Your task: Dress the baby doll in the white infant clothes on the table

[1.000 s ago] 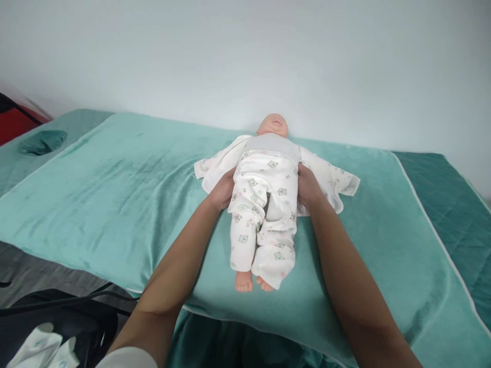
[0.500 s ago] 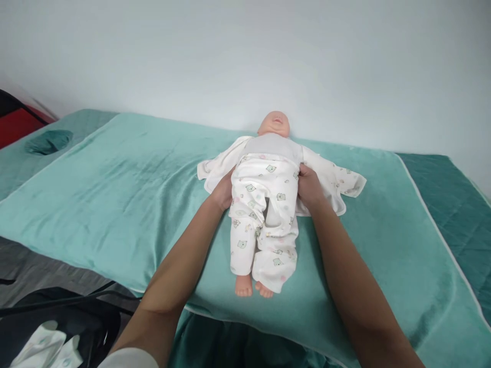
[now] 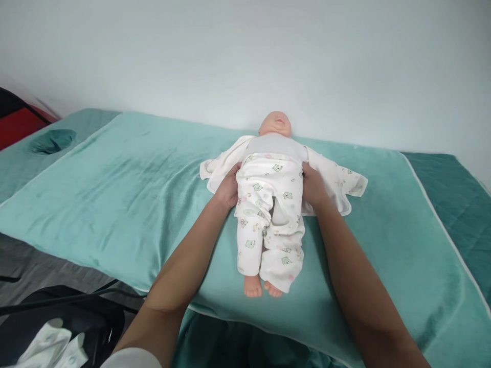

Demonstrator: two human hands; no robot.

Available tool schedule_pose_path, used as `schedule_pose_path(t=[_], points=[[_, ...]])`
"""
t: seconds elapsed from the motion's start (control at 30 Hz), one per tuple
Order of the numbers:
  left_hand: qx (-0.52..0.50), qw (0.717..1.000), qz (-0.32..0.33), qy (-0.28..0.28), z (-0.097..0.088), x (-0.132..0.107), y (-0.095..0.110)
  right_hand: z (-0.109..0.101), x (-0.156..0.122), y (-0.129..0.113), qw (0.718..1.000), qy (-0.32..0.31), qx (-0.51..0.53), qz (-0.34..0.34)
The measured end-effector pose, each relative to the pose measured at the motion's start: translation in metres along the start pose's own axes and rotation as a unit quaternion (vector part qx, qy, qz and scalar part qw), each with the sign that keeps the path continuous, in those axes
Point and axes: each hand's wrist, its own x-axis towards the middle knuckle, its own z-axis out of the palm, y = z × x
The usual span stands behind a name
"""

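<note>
A baby doll (image 3: 275, 125) lies on its back, head toward the wall and bare feet toward me. White printed trousers (image 3: 270, 197) cover its legs and reach up over the lower part of its grey-white torso. An open white jacket (image 3: 330, 176) spreads out to both sides beneath it. My left hand (image 3: 230, 186) is closed at the left side of the trousers' waist, fingertips partly hidden. At the opposite side of the waist, my right hand (image 3: 312, 184) grips the trousers too, its fingers mostly tucked behind the cloth.
A green velvety cover (image 3: 115, 204) lies over the bed, which has a hole (image 3: 53, 141) at its left end. The wall (image 3: 245, 61) rises right behind. At lower left, white printed cloth (image 3: 49, 345) rests on a black chair or bag (image 3: 92, 317).
The whole view has shifted slightly, so the doll and bed appear a little further right. Both hands stay at the sides of the trousers' waist, with little visible movement.
</note>
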Motion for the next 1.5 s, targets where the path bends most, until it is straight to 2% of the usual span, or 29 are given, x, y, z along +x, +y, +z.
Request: schedule_pose_path(t=[0.2, 0.33, 0.47, 0.7, 0.8, 0.9, 0.97, 1.1, 1.27, 1.5], points=[[0.111, 0.989, 0.076, 0.060, 0.000, -0.008, 0.001, -0.001, 0.000, 0.005, 0.998, -0.010, -0.057, -0.023], [0.212, 0.959, 0.173, 0.081, -0.001, -0.010, 0.001, 0.001, 0.001, 0.003, 0.998, 0.007, -0.068, 0.010], [0.252, 0.932, 0.241, 0.104, -0.004, -0.007, -0.001, 0.002, 0.001, -0.003, 0.995, 0.019, -0.087, 0.050], [0.290, 0.913, 0.280, 0.061, -0.010, -0.006, -0.002, -0.001, -0.005, -0.007, 0.991, 0.117, -0.018, 0.060], [0.335, 0.885, 0.321, 0.046, -0.015, 0.000, 0.000, -0.005, -0.008, -0.011, 0.990, 0.136, -0.022, 0.015], [0.357, 0.858, 0.369, 0.005, -0.017, 0.005, 0.002, -0.006, -0.008, -0.015, 0.992, 0.119, 0.003, -0.030], [0.369, 0.856, 0.362, -0.008, -0.015, 0.008, 0.003, -0.007, -0.007, -0.016, 0.994, 0.094, 0.040, -0.046], [0.382, 0.873, 0.304, 0.005, -0.011, 0.011, 0.006, -0.009, -0.002, -0.013, 0.993, 0.046, 0.105, -0.038], [0.371, 0.881, 0.288, -0.061, -0.008, 0.017, 0.015, -0.013, 0.003, -0.010, 0.991, -0.024, 0.129, 0.000], [0.393, 0.886, 0.213, -0.121, -0.001, 0.015, 0.034, -0.018, 0.005, -0.017, 0.991, -0.091, 0.100, 0.017]])
